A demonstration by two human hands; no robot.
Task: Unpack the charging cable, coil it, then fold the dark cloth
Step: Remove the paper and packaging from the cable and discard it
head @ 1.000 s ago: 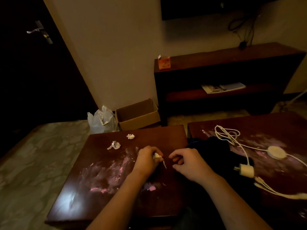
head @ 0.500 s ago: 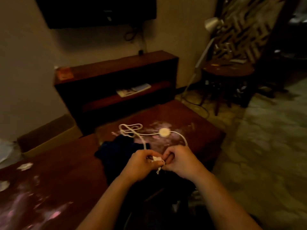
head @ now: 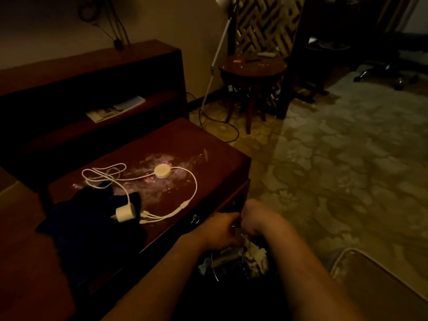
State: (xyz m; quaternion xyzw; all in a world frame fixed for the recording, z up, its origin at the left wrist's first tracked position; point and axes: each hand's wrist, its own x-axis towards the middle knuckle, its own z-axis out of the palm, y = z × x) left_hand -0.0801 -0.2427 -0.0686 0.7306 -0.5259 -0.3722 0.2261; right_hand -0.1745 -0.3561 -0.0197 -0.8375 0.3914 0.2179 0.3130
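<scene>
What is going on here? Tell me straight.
A person holds the left hand and right hand together beyond the edge of the table, above crumpled white waste; what they hold is too dark to tell. The charging cable lies unpacked but uncoiled on the table, its plug resting on the dark cloth, which is bunched, not folded.

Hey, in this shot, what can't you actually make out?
Head view, dim light:
1. What the left hand and right hand hold: the fingers meet behind the knuckles, blurred.
2. What lies under the hands: only white crumpled scraps show, the rest is shadow.
3. Dark cloth: its near edge merges with shadow.
4. Booklet on the shelf: too small to read.
</scene>
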